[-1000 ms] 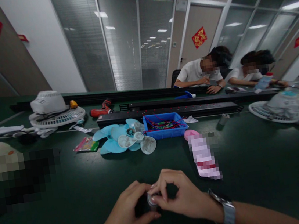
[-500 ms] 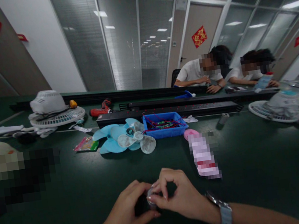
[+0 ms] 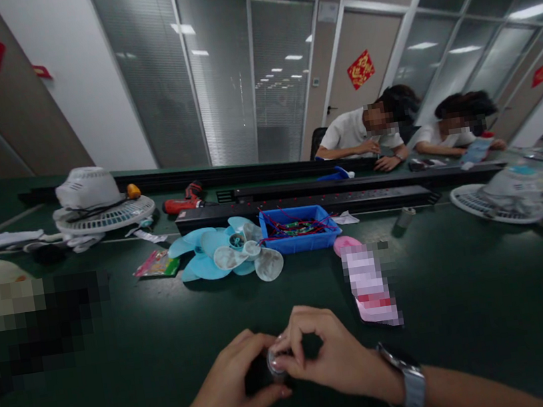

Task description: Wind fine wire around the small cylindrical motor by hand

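Low in the middle of the head view, a small round silvery metal piece (image 3: 274, 363) lies between my two hands. My left hand (image 3: 231, 384) curls round it from the left, thumb below and fingers above. From the right, my right hand (image 3: 325, 351) pinches at its upper face with thumb and fingertips, hiding much of it. A watch (image 3: 406, 376) is on my right wrist. Beyond my hands lie light-blue fan blades (image 3: 207, 249), a grey fan blade (image 3: 270, 262) and a blue bin (image 3: 301, 239) of wires.
A pink-edged phone-like object (image 3: 379, 316), partly blurred out, lies right of my hands. Farther off are a small metal can (image 3: 405, 220), a red drill (image 3: 184, 199), long black rails (image 3: 312, 206) and fan parts (image 3: 102, 217). Two people (image 3: 352, 131) sit across the table.
My right thumb and fingertips have shifted slightly on the metal piece, and more of its round rim shows. My left hand stays almost still.
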Action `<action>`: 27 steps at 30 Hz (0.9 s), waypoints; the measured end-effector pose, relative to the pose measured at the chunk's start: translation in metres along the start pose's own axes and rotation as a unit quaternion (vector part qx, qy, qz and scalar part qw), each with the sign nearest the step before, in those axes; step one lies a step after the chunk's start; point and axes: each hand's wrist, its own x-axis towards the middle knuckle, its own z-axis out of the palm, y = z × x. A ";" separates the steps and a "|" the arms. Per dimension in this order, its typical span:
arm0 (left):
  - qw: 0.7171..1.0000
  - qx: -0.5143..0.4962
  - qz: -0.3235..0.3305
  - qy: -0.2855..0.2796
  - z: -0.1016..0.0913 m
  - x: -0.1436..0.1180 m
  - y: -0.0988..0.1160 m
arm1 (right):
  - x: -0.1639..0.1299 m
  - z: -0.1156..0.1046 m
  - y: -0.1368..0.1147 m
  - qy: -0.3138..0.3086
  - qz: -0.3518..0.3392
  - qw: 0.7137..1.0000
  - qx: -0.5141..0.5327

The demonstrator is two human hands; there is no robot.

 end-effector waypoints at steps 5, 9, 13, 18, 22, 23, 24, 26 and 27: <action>1.000 -0.006 -0.004 -0.014 -0.001 0.000 0.000 | -0.002 0.008 0.003 0.046 0.055 0.997 0.023; 1.000 -0.003 -0.006 -0.015 -0.002 0.000 0.002 | -0.003 0.011 0.006 0.054 0.052 0.997 0.016; 1.000 -0.005 -0.008 -0.015 -0.001 0.000 0.002 | -0.002 0.009 0.003 0.045 0.031 0.998 -0.013; 1.000 -0.001 -0.004 -0.004 0.000 0.001 0.001 | -0.002 0.004 -0.001 0.025 -0.061 0.996 -0.055; 1.000 -0.007 -0.003 -0.004 0.000 0.001 0.002 | -0.001 0.002 -0.003 0.012 -0.065 0.996 -0.066; 1.000 -0.008 -0.002 -0.004 0.000 0.001 0.001 | -0.001 0.002 -0.003 0.011 -0.053 0.997 -0.062; 1.000 -0.008 -0.002 -0.003 0.000 0.001 0.001 | -0.001 0.002 -0.003 0.011 -0.040 0.998 -0.057; 1.000 -0.005 0.000 -0.004 0.000 0.001 0.000 | -0.002 0.003 -0.003 0.018 -0.014 0.999 -0.044; 1.000 -0.004 0.000 -0.005 0.000 0.001 0.000 | -0.002 0.003 -0.003 0.023 -0.003 0.999 -0.040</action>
